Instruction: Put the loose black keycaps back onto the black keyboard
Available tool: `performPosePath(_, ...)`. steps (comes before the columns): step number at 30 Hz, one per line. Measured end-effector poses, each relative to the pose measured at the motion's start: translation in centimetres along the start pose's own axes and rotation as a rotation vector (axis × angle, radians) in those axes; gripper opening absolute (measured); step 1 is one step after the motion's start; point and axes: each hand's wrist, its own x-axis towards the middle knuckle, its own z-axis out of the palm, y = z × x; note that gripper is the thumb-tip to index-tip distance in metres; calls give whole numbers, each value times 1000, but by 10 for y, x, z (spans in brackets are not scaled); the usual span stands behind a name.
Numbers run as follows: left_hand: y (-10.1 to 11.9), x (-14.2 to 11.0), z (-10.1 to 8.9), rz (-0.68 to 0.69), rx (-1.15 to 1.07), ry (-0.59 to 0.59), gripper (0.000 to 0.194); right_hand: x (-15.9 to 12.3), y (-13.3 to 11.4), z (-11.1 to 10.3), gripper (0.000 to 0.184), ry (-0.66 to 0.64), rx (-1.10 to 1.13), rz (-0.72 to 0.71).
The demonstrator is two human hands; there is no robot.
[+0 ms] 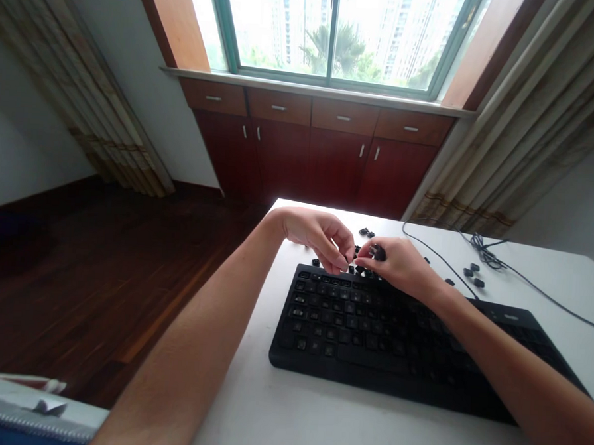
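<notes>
A black keyboard (351, 325) lies on the white table, with many of its keycaps off and bare key sockets showing. Just above its back edge, my left hand (321, 237) is closed in a pinch, thumb and forefinger together. Whatever lies between those fingertips is too small to make out. My right hand (399, 262) meets it from the right, its fingertips almost touching the left ones. Curled in the right fingers is a small black object (377, 252) whose kind I cannot tell. Loose black keycaps (315, 262) lie under and around both hands, partly hidden by them.
More loose keycaps (474, 273) are scattered on the white table (524, 261) at the right. A black cable (439, 256) runs from the keyboard's back to a bundled coil (485, 249). Beyond the table stand red-brown cabinets (335, 161) under a window.
</notes>
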Motion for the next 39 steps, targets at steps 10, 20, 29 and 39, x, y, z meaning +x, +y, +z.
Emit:
performPosePath(10, 7, 4, 2, 103, 85, 147, 36, -15, -4, -26, 23, 115, 194, -47)
performPosePath(20, 21, 0, 34, 114, 4, 406, 37, -22, -17, -45, 27, 149, 179, -295)
performPosePath(29, -13, -35, 101, 176, -9, 915, 28, -32, -44, -20, 14, 110, 266, -476)
performPosePath(39, -49, -63, 150, 126, 781, 1207, 23, -38, -48, 1, 18, -81, 122, -434)
